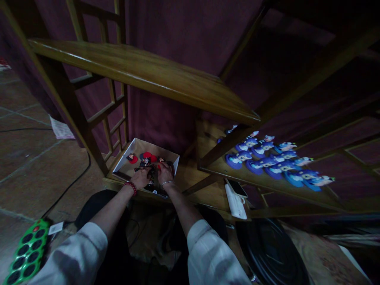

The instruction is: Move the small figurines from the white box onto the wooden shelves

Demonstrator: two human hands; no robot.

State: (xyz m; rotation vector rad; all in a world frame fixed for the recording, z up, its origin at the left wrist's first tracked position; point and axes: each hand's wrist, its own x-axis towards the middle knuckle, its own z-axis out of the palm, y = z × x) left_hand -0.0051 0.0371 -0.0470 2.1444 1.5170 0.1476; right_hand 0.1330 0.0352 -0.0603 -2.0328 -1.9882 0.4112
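Observation:
A white open box (123, 163) on the low wooden shelf contains several small figurines in black and red. Into its left-middle part reaches my left hand (141, 178), fingers curled down on a dark figurine (152, 173) that is largely covered. At the box's right side, my right hand (165, 173) has its fingers bent down around a small figurine with a red part (159, 166). A red-capped figurine (132, 158) lies apart near the left wall, and another red one (149, 156) rests behind my hands. Dim light blurs their details.
A thick wooden shelf board (142, 73) spans above the box. Rows of blue and purple figurines (264, 162) stand on the shelf to the right. Below it lie a phone (237, 188) and white paper (235, 202). A black round stool (271, 249) and green power strip (28, 251) flank me.

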